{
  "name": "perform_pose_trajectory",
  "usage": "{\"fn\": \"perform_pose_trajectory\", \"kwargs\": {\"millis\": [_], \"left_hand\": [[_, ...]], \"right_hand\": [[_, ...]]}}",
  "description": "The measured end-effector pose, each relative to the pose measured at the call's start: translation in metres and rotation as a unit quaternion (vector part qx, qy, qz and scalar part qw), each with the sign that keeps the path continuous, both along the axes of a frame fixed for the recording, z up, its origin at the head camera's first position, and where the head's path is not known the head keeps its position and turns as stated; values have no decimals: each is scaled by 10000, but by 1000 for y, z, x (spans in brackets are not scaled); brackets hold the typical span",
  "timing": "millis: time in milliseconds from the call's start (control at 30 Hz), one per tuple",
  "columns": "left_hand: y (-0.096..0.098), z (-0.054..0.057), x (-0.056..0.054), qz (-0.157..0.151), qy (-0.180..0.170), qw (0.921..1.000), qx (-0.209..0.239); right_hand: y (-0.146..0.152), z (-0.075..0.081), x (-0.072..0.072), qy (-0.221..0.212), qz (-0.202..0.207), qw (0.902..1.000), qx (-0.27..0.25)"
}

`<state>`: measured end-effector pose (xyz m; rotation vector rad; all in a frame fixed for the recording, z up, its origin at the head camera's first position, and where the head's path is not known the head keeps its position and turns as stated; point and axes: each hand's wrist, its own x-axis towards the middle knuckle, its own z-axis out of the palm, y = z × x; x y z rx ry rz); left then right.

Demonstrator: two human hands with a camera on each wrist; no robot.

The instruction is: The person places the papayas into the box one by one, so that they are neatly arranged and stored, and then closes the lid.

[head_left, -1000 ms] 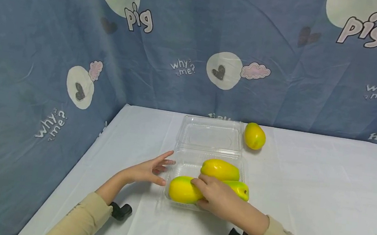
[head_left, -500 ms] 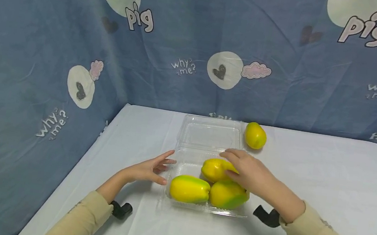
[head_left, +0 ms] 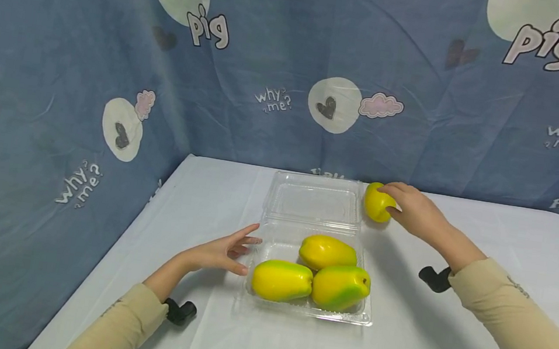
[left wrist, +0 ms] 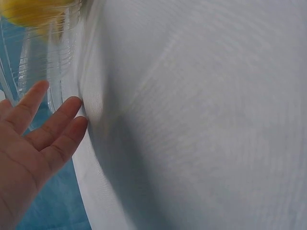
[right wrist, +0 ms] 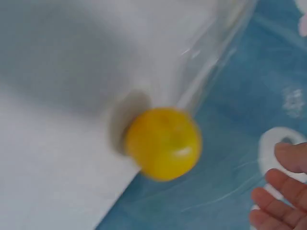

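In the head view three plump yellow-green fruits, shaped like mangoes or papayas, lie in the base of a clear plastic clamshell box (head_left: 276,252): a front left fruit (head_left: 280,281), a front right fruit (head_left: 340,288) and a back fruit (head_left: 328,253). A lone yellow fruit (head_left: 377,203) is on the cloth beside the box's lid. My right hand (head_left: 415,212) is over its right side with fingers spread; the right wrist view shows a gap between the fingers (right wrist: 285,191) and this fruit (right wrist: 165,143). At the box's left edge my left hand (head_left: 220,253) stays with fingers apart, holding nothing.
The clear lid (head_left: 316,199) lies folded back toward the rear of the white-covered table (head_left: 460,251). A blue printed curtain (head_left: 277,32) hangs right behind the table and along its left side. Each wrist carries a black camera mount (head_left: 180,312).
My right hand has let go of the front right fruit in the box and moved back and right to the lone fruit. The front right fruit has settled turned. My left hand has stayed put.
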<state>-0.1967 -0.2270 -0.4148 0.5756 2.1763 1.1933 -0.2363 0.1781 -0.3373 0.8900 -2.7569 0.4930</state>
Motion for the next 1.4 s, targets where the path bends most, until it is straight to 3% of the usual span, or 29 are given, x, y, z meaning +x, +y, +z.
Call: {"fn": "perform_pose_trajectory", "kwargs": {"millis": [367,600,900,1267,1400], "left_hand": [[0,1,2,-35,-73,9999,108],[0,1,1,-124,-24,9998,132],[0,2,1,-93,-1,9999,82],[0,4,3,-8,-19,10000,32],[0,5,4,29,-12,10000,7]], "right_hand": [[19,-25,-34,-506,-279,9979,284],[23,-42,-48,-542,-222,9974,414],[24,-52,-52,-854,-110,9954,430],[26,-47,-51,-368,38,9971,670],[29,-47,-51,-384,0,9973,623]]}}
